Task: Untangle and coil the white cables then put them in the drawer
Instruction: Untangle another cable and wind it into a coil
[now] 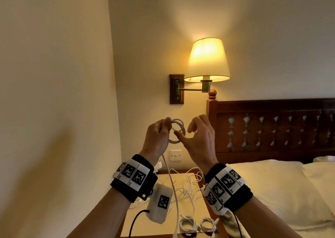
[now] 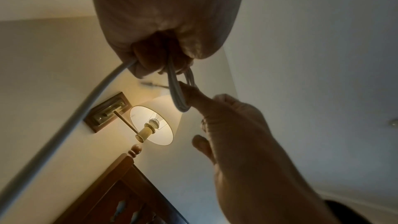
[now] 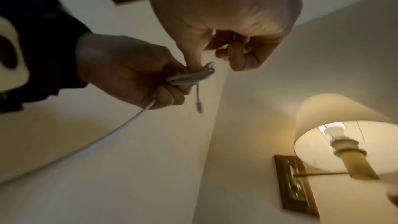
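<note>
My left hand [image 1: 157, 134] is raised in front of the wall and grips a small coil of white cable [image 1: 182, 127] in its curled fingers. The coil's loose tail [image 1: 171, 179] hangs from that hand down to the nightstand. In the right wrist view a short plug end [image 3: 198, 106] dangles from the coil [image 3: 189, 78]. My right hand [image 1: 199, 138] is just right of the coil; its thumb [image 2: 186, 91] reaches into the loops [image 2: 176, 94], and its other fingers [image 3: 237, 55] are loosely curled and hold nothing. No drawer is in view.
On the nightstand [image 1: 163, 214] below lie a tangle of white cables [image 1: 188, 187] and two finished coils [image 1: 187, 225] [image 1: 208, 223] near the front edge. A lit wall lamp [image 1: 206, 60] hangs above. The bed [image 1: 262, 183] and headboard are to the right.
</note>
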